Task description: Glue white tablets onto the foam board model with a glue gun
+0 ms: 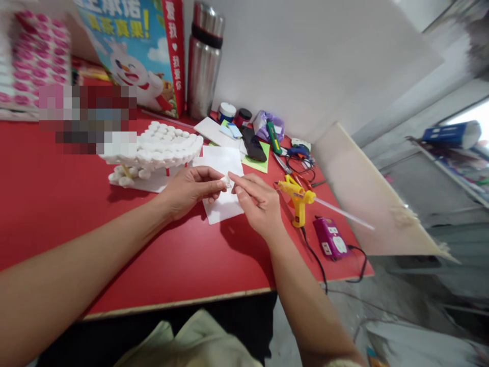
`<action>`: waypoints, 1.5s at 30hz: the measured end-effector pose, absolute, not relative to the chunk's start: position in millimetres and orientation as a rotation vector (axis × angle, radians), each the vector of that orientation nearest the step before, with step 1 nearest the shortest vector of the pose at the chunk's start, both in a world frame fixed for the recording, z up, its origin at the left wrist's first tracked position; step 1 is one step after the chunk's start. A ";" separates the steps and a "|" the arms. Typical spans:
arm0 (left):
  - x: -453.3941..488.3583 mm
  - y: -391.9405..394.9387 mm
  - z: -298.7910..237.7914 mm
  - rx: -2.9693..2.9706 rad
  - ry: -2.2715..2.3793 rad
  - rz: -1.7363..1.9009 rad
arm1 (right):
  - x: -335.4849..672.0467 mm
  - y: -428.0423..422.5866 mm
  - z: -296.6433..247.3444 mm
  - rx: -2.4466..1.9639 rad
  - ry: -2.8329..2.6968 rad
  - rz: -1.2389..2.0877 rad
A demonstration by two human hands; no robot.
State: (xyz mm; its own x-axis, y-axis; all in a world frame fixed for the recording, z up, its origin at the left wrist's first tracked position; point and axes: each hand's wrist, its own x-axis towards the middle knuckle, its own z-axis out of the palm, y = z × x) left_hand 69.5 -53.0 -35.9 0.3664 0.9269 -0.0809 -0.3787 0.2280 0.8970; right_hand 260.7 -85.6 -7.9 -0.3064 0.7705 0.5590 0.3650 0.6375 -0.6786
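Observation:
My left hand (194,188) pinches a small white piece (226,181) between thumb and fingertips, above a white sheet of paper (219,209). From the other side, my right hand (260,201) has its index finger and thumb at the piece, with the other fingers curled. What exactly the piece is made of is too small to tell. Left of the hands stands a white model (168,148) covered in rows of puffy rounded lumps, on a white base with red and yellow posts. Pixelation hides its left end.
A yellow glue gun (300,201) with a clear glue stick stands right of my right hand, beside a purple power socket (331,238). Behind are a green cutter (273,137), scissors (281,163), small jars (226,111), a steel flask (205,66) and a printed bag (141,61). The red table (171,275) ends near my lap.

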 end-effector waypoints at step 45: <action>69.9 -55.1 -35.6 0.954 0.719 0.990 | 261.2 -69.9 -13.0 -1.003 -1.074 1.307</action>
State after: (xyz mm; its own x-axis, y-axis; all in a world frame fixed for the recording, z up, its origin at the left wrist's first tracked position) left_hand 69.9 -55.1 -35.6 0.3899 0.9175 -0.0787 -0.3588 0.2300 0.9046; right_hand 261.2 -69.9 -13.0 -0.0252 0.9991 0.0337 -0.2273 0.0271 -0.9734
